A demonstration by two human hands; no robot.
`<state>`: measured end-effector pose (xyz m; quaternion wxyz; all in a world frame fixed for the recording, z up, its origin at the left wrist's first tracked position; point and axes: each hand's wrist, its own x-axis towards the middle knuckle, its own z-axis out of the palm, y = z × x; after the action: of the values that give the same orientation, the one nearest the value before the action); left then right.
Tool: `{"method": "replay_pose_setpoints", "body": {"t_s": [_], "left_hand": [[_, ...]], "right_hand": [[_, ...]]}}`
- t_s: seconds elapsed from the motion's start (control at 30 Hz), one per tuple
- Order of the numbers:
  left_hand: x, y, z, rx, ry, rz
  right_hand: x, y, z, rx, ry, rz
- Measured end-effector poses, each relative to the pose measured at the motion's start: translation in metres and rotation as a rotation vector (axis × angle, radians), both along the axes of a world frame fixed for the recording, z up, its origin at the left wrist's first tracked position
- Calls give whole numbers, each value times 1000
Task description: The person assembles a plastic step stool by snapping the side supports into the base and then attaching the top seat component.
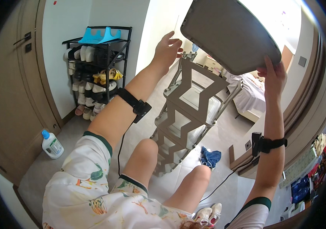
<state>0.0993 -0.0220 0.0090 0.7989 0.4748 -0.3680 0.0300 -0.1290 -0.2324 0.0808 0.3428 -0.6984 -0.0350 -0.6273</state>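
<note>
Head cam: grey panel w/ raised rim [228,36] is up in the air, tilted, above the top of the zigzag-sided shelf unit [186,76]. R hand [274,78] grips its lower R corner, index finger on the face, others curled at the edge. L hand [166,53] is just beside the L edge, fingers apart & part-bent, apparently nothing in it. Panel's prob. light, stiff plastic, a bit slick; one-corner hold may let it swing, so opp. rims are best. Containers: unit's pale tiers, contents unclear; black rack [127,61] holds shoes, incl. yellow pr. [111,75]; detergent-type btl. [53,145] on floor, fill level n/a.
</note>
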Motion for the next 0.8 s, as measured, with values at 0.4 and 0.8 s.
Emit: {"method": "replay_pose_setpoints", "body": {"t_s": [0.4, 0.8], "left_hand": [[1, -5, -2, -32, -85, -15], [12, 0, 12, -163, -48, 35]], "right_hand": [[-2, 9, -14, -58, 28, -155], [22, -16, -25, 16, -86, 161]]}}
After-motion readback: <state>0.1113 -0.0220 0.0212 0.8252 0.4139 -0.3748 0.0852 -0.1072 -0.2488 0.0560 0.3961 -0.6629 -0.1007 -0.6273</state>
